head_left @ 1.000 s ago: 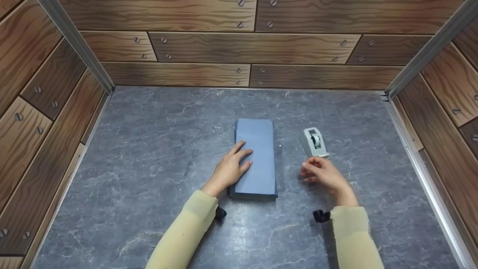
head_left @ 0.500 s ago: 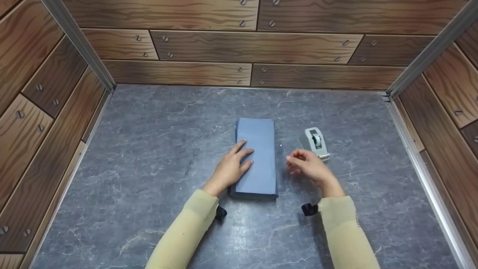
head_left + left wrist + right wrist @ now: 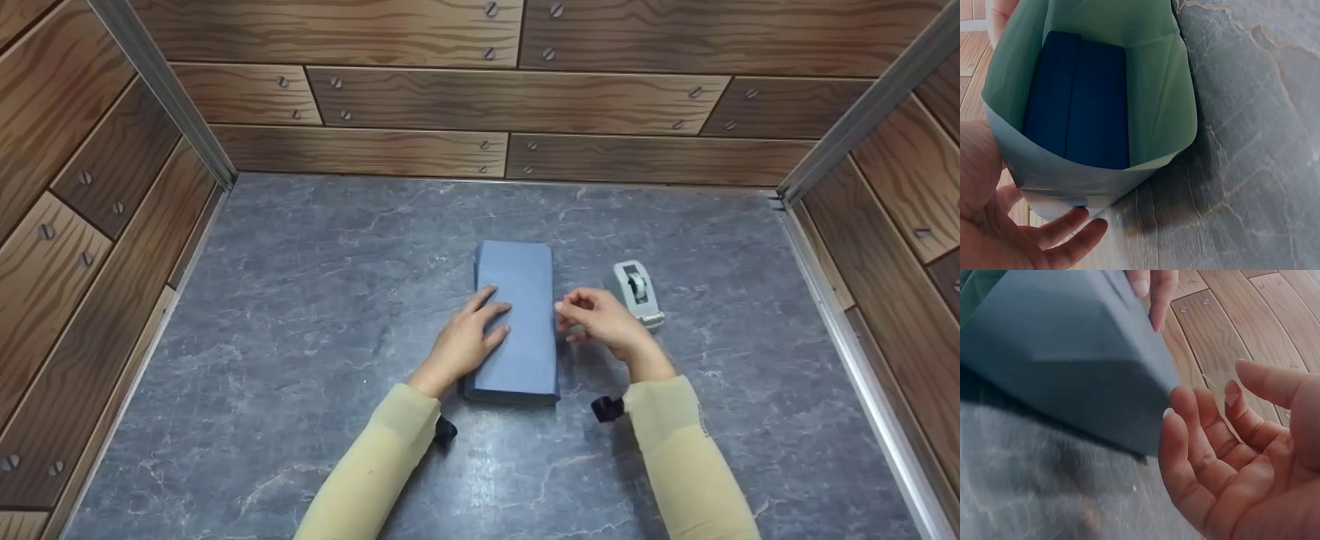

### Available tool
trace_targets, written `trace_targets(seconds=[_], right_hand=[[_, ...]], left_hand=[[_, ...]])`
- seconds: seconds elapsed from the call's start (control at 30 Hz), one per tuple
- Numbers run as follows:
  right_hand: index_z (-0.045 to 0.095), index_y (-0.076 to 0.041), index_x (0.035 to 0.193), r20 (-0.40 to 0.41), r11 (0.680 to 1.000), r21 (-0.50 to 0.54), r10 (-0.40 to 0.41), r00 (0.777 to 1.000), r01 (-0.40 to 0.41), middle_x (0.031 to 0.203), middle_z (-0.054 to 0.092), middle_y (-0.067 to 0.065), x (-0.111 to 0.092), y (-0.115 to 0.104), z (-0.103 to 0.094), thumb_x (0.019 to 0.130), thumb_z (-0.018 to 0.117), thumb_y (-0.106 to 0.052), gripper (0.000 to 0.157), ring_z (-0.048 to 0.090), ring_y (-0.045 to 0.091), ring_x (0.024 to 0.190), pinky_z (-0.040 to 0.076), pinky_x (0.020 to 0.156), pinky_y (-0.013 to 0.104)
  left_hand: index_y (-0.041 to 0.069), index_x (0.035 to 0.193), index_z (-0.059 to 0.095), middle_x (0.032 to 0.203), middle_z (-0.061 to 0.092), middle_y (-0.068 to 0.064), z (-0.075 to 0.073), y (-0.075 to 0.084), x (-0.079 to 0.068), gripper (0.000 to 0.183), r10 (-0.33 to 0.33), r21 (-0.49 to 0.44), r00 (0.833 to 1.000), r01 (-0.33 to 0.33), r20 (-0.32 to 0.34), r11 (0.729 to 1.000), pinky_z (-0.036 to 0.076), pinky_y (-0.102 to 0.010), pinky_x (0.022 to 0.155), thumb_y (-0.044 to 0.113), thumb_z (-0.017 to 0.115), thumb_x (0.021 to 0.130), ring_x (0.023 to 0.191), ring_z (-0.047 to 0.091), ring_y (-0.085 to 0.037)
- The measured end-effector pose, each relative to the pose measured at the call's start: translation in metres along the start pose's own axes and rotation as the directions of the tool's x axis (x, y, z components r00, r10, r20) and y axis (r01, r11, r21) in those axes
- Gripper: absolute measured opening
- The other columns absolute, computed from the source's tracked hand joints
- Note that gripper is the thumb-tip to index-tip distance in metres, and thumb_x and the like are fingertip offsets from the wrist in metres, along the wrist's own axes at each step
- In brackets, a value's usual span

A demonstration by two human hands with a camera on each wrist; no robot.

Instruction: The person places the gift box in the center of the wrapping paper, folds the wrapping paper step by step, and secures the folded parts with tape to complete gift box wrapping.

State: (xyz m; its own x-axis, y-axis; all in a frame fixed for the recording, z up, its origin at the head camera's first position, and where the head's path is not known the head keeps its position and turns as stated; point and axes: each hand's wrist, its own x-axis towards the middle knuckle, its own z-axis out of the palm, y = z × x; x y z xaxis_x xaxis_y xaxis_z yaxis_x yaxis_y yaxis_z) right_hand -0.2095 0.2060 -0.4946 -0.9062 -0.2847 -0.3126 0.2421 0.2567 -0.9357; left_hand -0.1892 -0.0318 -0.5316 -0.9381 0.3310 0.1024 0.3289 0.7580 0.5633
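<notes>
A blue paper wrap point(image 3: 517, 315) lies lengthwise on the table, folded around a dark blue box point(image 3: 1078, 101) that shows through its unsealed near end in the left wrist view. The paper's inner side looks greenish. My left hand point(image 3: 461, 337) rests on the wrap's left part, fingers spread over its top. Just off the right long edge is my right hand point(image 3: 604, 322), which pinches a small strip of clear tape point(image 3: 1217, 382) between thumb and index finger. Behind that hand stands a pale grey tape dispenser point(image 3: 637, 291), its lower part beside the wrist.
The grey marbled tabletop point(image 3: 315, 300) is enclosed at the back and sides by wood-patterned panels point(image 3: 420, 97) with metal corner rails. A black wrist camera point(image 3: 606, 409) juts inward from the right sleeve, and another black camera point(image 3: 445, 433) from the left.
My right hand has moved left and slightly away from me, from the dispenser's front to the wrap's right edge, with the tape. My left hand stays on the wrap.
</notes>
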Motion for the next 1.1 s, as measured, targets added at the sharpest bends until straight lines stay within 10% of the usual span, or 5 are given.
trace_targets(seconds=[1.1], right_hand=[[0.06,0.002,0.083,0.001,0.986,-0.131,0.104,0.995,-0.103,0.058,0.045,0.0,0.028,0.004,0.002,0.083,0.066,-0.03,0.032,0.041,0.012,0.049,0.037,0.05,0.031]], left_hand=[[0.026,0.127,0.054,0.146,0.026,0.002,0.0,0.0,0.0,0.037,-0.005,-0.022,1.0,0.006,0.006,1.0,0.037,-0.044,0.094,0.037,0.053,0.091,0.123,0.039,-0.026]])
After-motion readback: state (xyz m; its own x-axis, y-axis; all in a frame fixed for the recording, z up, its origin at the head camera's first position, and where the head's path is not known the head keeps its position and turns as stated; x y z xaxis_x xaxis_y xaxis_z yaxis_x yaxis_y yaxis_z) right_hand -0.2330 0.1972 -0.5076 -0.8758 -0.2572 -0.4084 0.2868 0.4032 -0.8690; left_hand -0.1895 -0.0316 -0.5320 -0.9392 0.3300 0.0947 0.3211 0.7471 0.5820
